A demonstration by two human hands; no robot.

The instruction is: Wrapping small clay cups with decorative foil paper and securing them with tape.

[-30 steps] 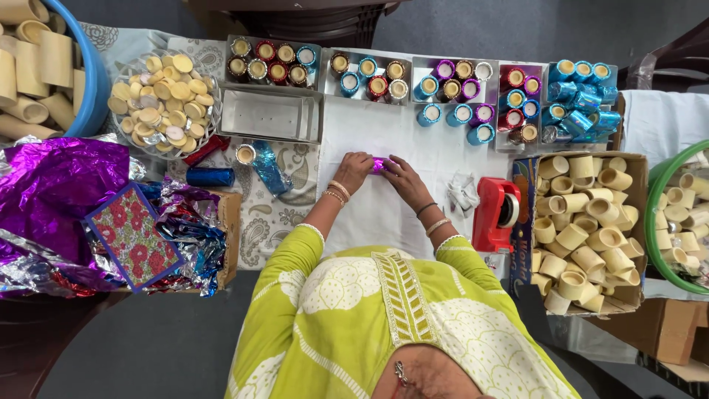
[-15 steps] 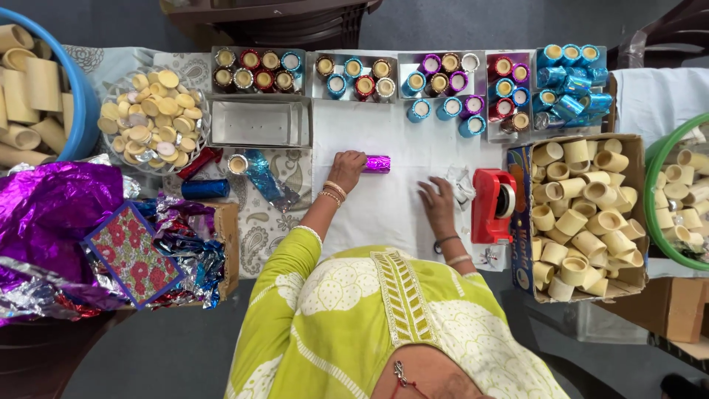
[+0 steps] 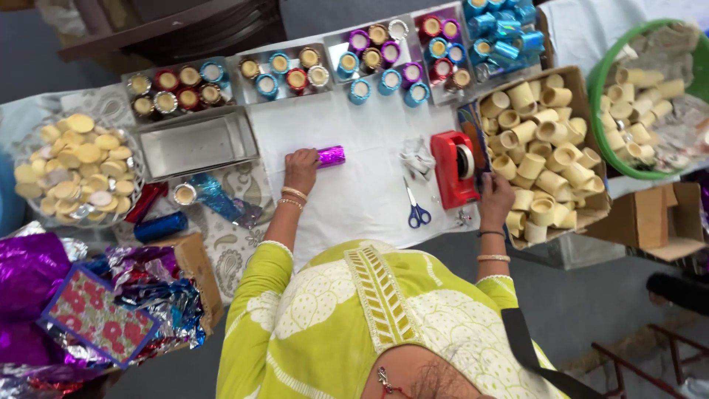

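Observation:
My left hand (image 3: 300, 167) rests on the white sheet (image 3: 369, 192) and grips one end of a shiny purple foil-wrapped cylinder (image 3: 330, 156) lying on its side. My right hand (image 3: 495, 199) is at the near left edge of a cardboard box (image 3: 583, 89) filled with several plain cream cups (image 3: 543, 159), fingers curled at the box rim beside the red tape dispenser (image 3: 454, 168); whether it holds a cup is unclear. Blue-handled scissors (image 3: 416, 207) lie between my arms.
Trays of foil-wrapped cups (image 3: 292, 72) line the far edge, blue ones (image 3: 501, 33) at the right. An empty steel tray (image 3: 198, 144), a bowl of round cream lids (image 3: 77, 166), purple foil sheets (image 3: 29, 273) and a green basket (image 3: 602, 111) of cups surround the sheet.
My right hand left the purple cylinder and moved right to the box of cream cups. My left hand stays on the cylinder. The camera view shifted and tilted.

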